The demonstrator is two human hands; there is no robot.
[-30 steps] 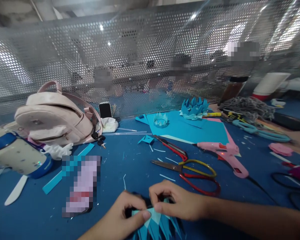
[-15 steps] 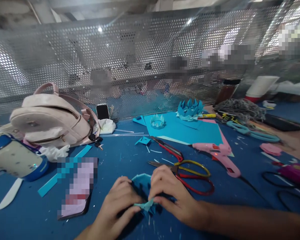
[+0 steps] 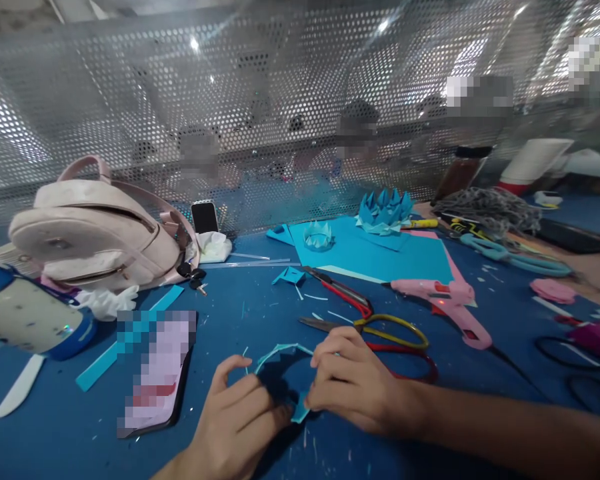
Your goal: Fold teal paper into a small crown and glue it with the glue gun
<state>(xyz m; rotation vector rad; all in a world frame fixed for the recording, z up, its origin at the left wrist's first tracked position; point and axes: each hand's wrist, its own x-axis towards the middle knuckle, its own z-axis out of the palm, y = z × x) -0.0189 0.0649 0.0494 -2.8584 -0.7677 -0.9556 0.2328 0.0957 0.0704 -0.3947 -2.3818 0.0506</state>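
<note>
A ring of folded blue paper (image 3: 283, 349) is held low over the blue table, its far edge curving between my hands. My left hand (image 3: 243, 410) is closed on the ring's left side, the index finger bent up near its rim. With its fingertips, my right hand (image 3: 353, 383) pinches the right side, where a pointed blue flap sticks out at the near edge. Parts of the ring are hidden behind my fingers. Just beyond my right hand lie scissors (image 3: 395, 332) with yellow and red handles.
A pink glue gun (image 3: 447, 298) lies right of the scissors, near a red cutter (image 3: 347, 293). Behind stand a small paper crown (image 3: 318, 235) and a larger spiky paper piece (image 3: 385, 213) on blue sheets. A phone (image 3: 163, 373), bottle (image 3: 30, 313) and backpack (image 3: 100, 233) occupy the left.
The ring has turned in my hands and opened wider. My left index finger has lifted, and my right hand has shifted slightly right. The camera view has moved slightly.
</note>
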